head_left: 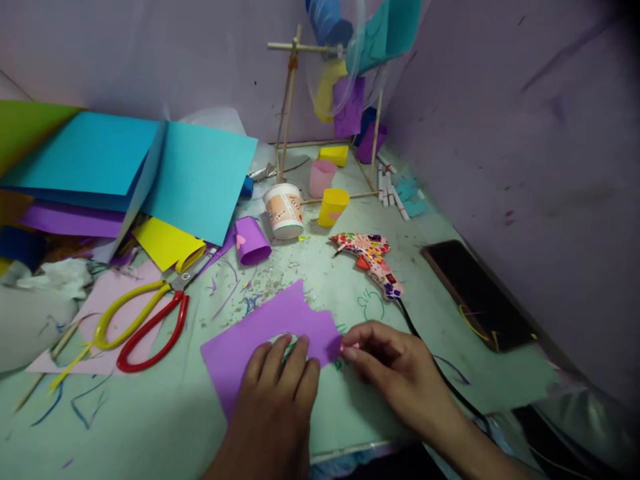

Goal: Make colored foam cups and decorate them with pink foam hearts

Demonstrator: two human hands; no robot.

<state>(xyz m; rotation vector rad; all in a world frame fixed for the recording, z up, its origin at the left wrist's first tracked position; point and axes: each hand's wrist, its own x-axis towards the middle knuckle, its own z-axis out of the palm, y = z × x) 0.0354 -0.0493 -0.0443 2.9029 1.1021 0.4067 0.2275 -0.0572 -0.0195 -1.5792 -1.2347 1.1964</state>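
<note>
A sheet of purple paper [255,327] with a notch cut in its far edge lies on the table in front of me. My left hand [283,387] rests on it, palm down, fingers stretched out. At the sheet's right corner, my right hand [390,363] pinches a tiny pink piece [345,348] between thumb and forefinger; most of it is hidden. A flower-patterned glue gun [373,257] lies beyond the right hand. Scissors [179,281] with one yellow and one red handle lie to the left, their blades partly under yellow paper [167,243].
A wooden stick frame [287,100] with coloured paper cups stands at the back. Near it are a printed paper cup [285,213], a purple cup [251,241] and a yellow cup [333,208]. A phone [475,293] lies right; folded blue cardstock [200,173] stands left.
</note>
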